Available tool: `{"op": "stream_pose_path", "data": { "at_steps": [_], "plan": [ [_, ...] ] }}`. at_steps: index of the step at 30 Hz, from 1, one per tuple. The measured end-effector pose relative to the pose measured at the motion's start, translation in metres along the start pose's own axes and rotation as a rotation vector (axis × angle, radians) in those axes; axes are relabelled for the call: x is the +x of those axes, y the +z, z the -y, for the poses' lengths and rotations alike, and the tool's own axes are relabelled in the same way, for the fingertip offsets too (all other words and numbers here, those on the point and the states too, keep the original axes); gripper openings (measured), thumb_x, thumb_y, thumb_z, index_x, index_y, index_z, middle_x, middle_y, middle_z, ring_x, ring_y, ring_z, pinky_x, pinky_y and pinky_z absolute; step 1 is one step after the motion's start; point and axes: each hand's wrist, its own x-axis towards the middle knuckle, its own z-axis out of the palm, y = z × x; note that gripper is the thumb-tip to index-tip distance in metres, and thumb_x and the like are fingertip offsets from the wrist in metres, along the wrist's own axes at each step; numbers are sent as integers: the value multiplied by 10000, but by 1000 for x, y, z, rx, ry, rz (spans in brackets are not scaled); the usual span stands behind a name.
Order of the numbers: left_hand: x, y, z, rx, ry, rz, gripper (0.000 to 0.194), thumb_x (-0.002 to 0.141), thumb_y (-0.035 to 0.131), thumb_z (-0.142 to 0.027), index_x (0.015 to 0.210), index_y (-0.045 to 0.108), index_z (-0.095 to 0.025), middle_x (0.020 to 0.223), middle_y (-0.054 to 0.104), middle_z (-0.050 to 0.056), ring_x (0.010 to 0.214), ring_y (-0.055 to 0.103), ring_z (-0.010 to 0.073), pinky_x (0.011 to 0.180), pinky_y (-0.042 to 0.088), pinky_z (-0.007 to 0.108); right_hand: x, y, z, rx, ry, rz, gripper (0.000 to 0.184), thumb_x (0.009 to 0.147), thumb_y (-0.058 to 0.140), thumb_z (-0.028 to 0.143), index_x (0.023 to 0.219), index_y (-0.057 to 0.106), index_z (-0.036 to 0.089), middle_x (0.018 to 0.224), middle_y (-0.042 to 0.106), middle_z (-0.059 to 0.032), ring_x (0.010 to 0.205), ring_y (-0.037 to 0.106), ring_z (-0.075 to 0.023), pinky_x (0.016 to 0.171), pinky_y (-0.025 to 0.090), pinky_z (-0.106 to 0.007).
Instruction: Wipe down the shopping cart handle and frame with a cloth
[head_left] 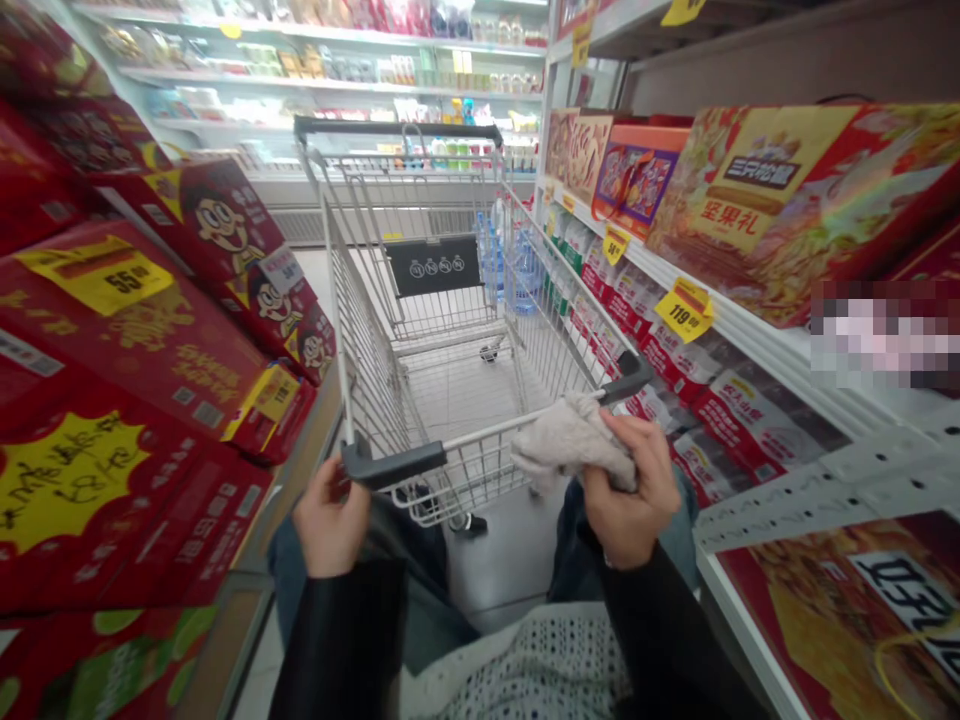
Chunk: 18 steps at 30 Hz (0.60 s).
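Observation:
A wire shopping cart (465,440) stands in front of me, its dark plastic corner pieces nearest my body. My left hand (330,520) is closed at the cart's near left corner, fingers curled against the dark corner piece (394,464). A crumpled off-white cloth (562,440) is gripped in my right hand (634,490). That cloth lies over the cart's near metal rim, close to the right corner piece (628,378). The basket's wire floor and sides show, with a black panel (436,265) on the child-seat flap. Part of each hand's grip is hidden.
Stacked red gift boxes (150,320) press close on the left. Along the right runs a white shelf (735,310) with boxed goods above and wrapped bottle packs (660,340) below. Behind the cart are blue water jugs (521,270) and a lit refrigerated display (322,85).

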Motion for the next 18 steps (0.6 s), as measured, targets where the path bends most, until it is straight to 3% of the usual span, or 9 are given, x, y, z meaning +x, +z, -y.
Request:
{"op": "stream_pose_path", "data": {
  "at_steps": [3, 7, 12, 18],
  "plan": [
    [-19, -8, -36, -177, 125, -118, 530, 896, 666, -422, 1386, 597, -231, 1345, 664, 100, 1169, 678, 237, 1024, 574, 373, -3, 0, 11, -7, 12, 9, 474, 840, 649, 40, 1232, 738, 291, 1080, 687, -73, 1022, 682, -254, 872, 615, -462],
    [-33, 5, -72, -276, 173, -41, 578, 913, 672, -368, 1453, 524, -227, 1385, 596, 111, 1199, 652, 220, 1036, 563, 338, -19, 25, 40, 177, -53, 214, 516, 860, 593, 43, 1302, 690, 291, 1083, 693, -82, 1031, 686, -263, 877, 626, -482],
    [-29, 7, -73, -292, 156, 30, 597, 860, 708, -324, 1426, 539, -241, 1398, 482, 115, 1142, 657, 206, 807, 585, 230, -26, 38, 41, 121, -198, 231, 599, 857, 552, 14, 1391, 645, 269, 1140, 684, -97, 1097, 662, -272, 944, 611, -501],
    [-25, 10, -68, -291, 125, 182, 804, 785, 797, -381, 1499, 448, -258, 1430, 506, 141, 1200, 602, 246, 684, 577, 220, -15, 22, 18, -7, -143, 103, 555, 863, 582, 9, 1328, 682, 295, 1125, 690, -84, 1062, 668, -271, 933, 591, -528]
  ]
}}
